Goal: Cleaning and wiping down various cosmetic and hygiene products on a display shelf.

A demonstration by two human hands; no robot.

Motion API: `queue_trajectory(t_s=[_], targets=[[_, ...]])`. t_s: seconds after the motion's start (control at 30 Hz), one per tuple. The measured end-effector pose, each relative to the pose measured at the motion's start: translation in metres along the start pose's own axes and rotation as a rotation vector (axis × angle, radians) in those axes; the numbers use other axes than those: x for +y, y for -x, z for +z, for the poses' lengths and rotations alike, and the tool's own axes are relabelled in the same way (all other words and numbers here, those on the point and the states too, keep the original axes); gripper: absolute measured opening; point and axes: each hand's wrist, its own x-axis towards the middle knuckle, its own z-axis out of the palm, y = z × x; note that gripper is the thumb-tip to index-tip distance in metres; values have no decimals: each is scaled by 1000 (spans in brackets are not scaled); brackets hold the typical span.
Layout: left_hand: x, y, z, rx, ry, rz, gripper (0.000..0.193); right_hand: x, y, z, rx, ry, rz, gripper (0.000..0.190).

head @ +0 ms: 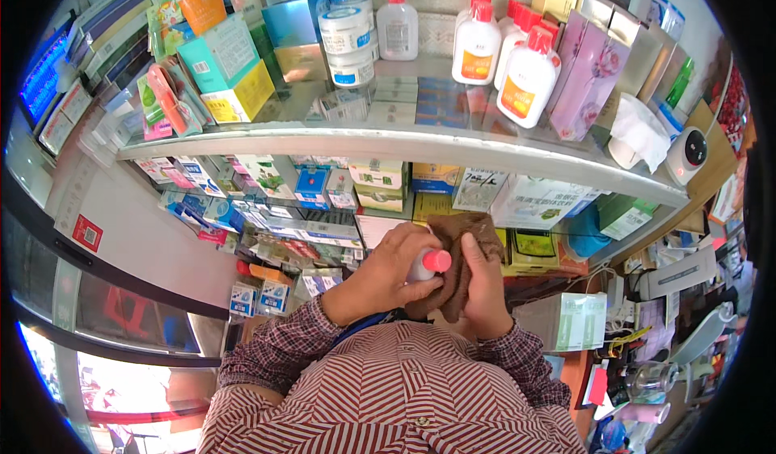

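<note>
My left hand point(388, 270) grips a white plastic bottle point(419, 267) with a red cap, held in front of my chest. A brown cloth point(451, 284) is in my right hand point(487, 284), its folds pressed beside the bottle. Most of the bottle's body is hidden by my left fingers and the cloth. Beyond my hands, similar white bottles point(526, 84) with red caps and orange labels stand on the glass counter top point(436, 99). One more red-capped bottle point(397, 30) stands apart, its printed back facing me.
Stacked white jars point(347, 45) and a teal carton point(219, 54) stand on the counter's left half. A tall purple box point(591, 75), a tissue holder point(636, 133) and a small white camera point(687, 154) line the right. Boxed goods point(376, 184) fill the shelves below the counter's edge.
</note>
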Motion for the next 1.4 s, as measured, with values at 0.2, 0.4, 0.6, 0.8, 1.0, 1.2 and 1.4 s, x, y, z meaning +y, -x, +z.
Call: queue_trajectory(t_s=[0.2, 0.4, 0.6, 0.8, 1.0, 1.2, 1.4], targets=[[30, -74, -67, 351, 203, -7, 53, -13, 4, -19, 87, -236, 117, 31], [6, -187, -110, 628, -90, 90, 60, -3, 12, -26, 62, -123, 131, 31], [-34, -225, -99, 633, -407, -15, 64, 1, 17, -44, 159, -155, 176, 29], [-49, -227, -92, 702, -597, 46, 68, 6, 14, -56, 210, -171, 117, 28], [-46, -223, -92, 786, -1044, 225, 61, 5, 12, -58, 134, -156, 197, 26], [-18, -195, -79, 486, -1026, 290, 43, 5, 10, -60, 151, -132, 229, 26], [-29, -178, -88, 248, -1015, 214, 39, 10, 8, -61, 136, -128, 240, 24]])
